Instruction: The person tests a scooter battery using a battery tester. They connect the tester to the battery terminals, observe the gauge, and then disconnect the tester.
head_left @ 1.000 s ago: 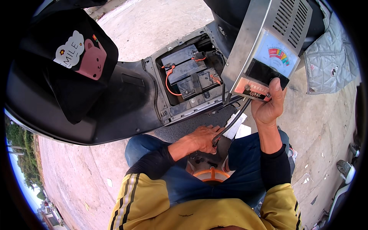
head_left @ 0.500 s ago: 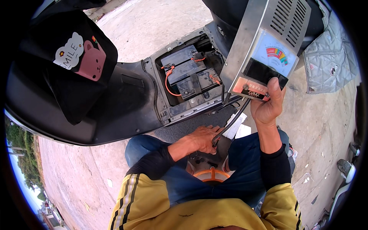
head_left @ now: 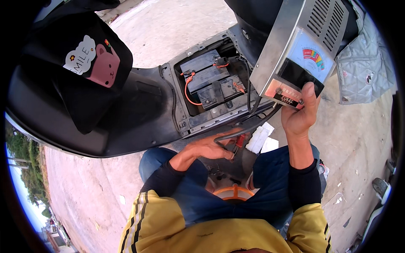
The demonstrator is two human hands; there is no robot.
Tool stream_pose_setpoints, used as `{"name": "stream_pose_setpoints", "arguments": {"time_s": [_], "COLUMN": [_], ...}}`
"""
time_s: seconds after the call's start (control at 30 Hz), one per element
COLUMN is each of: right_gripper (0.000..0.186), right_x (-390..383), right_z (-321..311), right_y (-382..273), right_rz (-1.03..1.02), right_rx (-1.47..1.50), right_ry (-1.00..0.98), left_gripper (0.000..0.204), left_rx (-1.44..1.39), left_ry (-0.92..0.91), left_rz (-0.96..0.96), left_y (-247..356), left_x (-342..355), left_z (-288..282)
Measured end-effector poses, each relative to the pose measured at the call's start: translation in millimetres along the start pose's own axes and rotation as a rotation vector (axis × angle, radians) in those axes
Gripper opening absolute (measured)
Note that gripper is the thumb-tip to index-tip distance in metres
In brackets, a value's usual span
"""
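A: State of the hands?
B: The right hand [head_left: 299, 118] is closed on the lower edge of a silver meter box [head_left: 272, 59], thumb on the front panel, dial tilted upward. The left hand [head_left: 204, 147] is curled round a red-handled clip [head_left: 240, 141]; the exact finger placement is partly hidden.
A: Just about them?
B: A dark cable [head_left: 248, 128] runs from below the meter box and loops over the left hand. White sheets [head_left: 258, 138] lie on the ground just right of the left hand. An orange frame [head_left: 235, 192] sits below it, between the feet.
A: Beyond the left hand?
B: Dark batteries [head_left: 206, 78] with orange leads, set in the open well of a black scooter [head_left: 130, 130]. A black bag [head_left: 99, 63] bearing a pink animal figure hangs farther off, to that hand's upper left.
A: Ground and surroundings?
B: Pale concrete [head_left: 88, 189], outdoors, with scattered light scraps right of and below the right hand. A grey quilted cover [head_left: 363, 76] lies to the right of that hand. Farther, a wheel [head_left: 379, 185] shows to its lower right; trees [head_left: 27, 168] stand well apart from the left hand, at far left.
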State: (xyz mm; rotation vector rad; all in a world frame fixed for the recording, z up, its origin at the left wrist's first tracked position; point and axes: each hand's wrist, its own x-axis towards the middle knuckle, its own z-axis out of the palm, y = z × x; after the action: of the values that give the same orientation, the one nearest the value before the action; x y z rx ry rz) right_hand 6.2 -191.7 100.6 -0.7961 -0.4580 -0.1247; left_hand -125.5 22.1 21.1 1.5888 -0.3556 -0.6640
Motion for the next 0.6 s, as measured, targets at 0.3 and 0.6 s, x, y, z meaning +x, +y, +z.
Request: {"name": "stream_pose_setpoints", "arguments": {"time_s": [0.3,0.6], "right_gripper": [0.048,0.056], "right_x": [-1.7,-14.7], "right_z": [2.0,27.8], "right_y": [4.9,20.4], "right_rz": [-0.008,0.047], "right_rx": [0.012,-0.146], "right_ry": [0.031,0.051], "left_gripper": [0.064,0.042], "left_rx": [-0.063,0.279], "left_ry": [0.905,1.029], "left_rz": [0.196,0.394], "left_y": [57.7,72.0], "left_x": [-26.4,-23.4], "left_z": [-60.0,-135.9]}}
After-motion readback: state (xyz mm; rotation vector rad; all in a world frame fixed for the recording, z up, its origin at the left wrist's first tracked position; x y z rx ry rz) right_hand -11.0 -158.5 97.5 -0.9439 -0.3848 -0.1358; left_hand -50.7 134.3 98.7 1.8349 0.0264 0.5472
